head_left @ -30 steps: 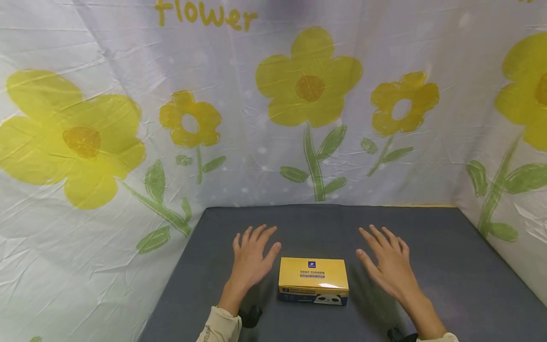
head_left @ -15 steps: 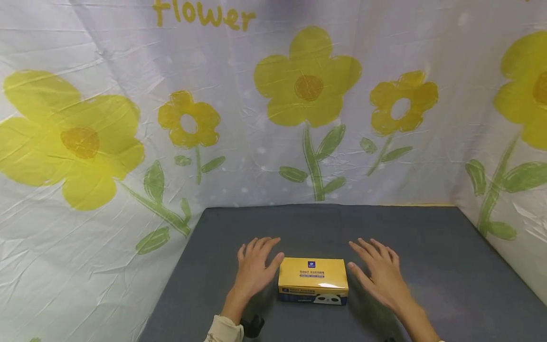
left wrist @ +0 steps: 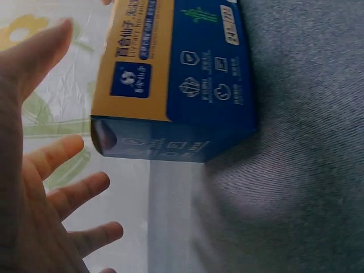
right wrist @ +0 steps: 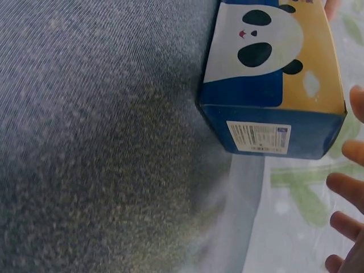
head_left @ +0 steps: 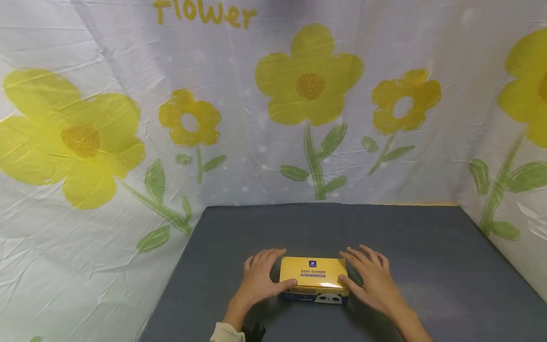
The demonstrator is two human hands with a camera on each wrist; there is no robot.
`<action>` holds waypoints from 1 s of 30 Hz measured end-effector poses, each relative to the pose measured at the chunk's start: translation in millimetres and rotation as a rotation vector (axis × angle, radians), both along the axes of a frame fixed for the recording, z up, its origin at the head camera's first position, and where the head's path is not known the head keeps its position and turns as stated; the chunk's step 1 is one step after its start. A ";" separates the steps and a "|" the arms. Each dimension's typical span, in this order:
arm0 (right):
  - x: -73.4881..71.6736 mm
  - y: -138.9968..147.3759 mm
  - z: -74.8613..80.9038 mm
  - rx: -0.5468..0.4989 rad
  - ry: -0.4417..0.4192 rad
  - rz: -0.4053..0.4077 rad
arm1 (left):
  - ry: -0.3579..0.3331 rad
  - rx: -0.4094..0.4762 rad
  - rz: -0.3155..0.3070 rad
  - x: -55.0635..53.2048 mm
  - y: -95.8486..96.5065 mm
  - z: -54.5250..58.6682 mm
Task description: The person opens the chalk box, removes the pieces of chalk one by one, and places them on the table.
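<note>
A yellow and blue cardboard box (head_left: 314, 279) with a panda face on its front lies on the dark table. To its left is my left hand (head_left: 259, 279), fingers spread, the thumb over the box's near left corner in the head view. My right hand (head_left: 372, 281) hovers at the right side, its thumb by the right edge. In the left wrist view the fingers stand apart from the blue end of the box (left wrist: 170, 74). A barcode label (right wrist: 259, 137) shows on the other end in the right wrist view, with the right fingers off it.
The dark grey cloth-covered table (head_left: 239, 228) reaches back to a pale curtain (head_left: 239, 185) printed with yellow flowers. More of the curtain hangs along the left and right sides.
Both hands have come inward and down toward the box from either side, the thumbs now overlapping its edges in the head view. The box has stayed in place.
</note>
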State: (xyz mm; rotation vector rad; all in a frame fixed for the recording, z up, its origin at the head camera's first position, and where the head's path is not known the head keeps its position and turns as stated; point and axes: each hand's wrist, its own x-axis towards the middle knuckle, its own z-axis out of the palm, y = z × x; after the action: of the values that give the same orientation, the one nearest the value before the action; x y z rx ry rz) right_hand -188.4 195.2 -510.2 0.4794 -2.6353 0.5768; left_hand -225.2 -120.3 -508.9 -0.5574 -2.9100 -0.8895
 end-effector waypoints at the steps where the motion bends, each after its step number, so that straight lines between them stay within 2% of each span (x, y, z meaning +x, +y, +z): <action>1: -0.4 -1.0 -0.1 -0.002 0.007 0.004 | -0.004 0.003 -0.007 0.0 -0.2 -1.9; 7: -2.9 -6.9 -0.1 -0.017 0.084 0.042 | -0.039 0.051 -0.034 -0.8 0.0 -11.1; 13: -4.2 -13.2 1.5 -0.032 0.115 0.069 | -0.125 0.088 -0.043 -1.3 1.4 -18.4; 22: -7.0 -17.6 2.4 -0.036 0.065 0.109 | -0.226 0.204 -0.046 -2.6 4.8 -27.1; 30: -9.3 -19.7 5.5 -0.025 -0.009 0.130 | -0.286 0.256 -0.021 -3.5 6.3 -34.6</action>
State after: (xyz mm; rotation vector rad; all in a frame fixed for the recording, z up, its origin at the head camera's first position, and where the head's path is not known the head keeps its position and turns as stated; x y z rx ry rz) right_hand -197.6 175.4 -504.6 0.6451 -2.6157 0.6528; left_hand -228.7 -114.1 -543.5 -0.4762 -2.9626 -1.4258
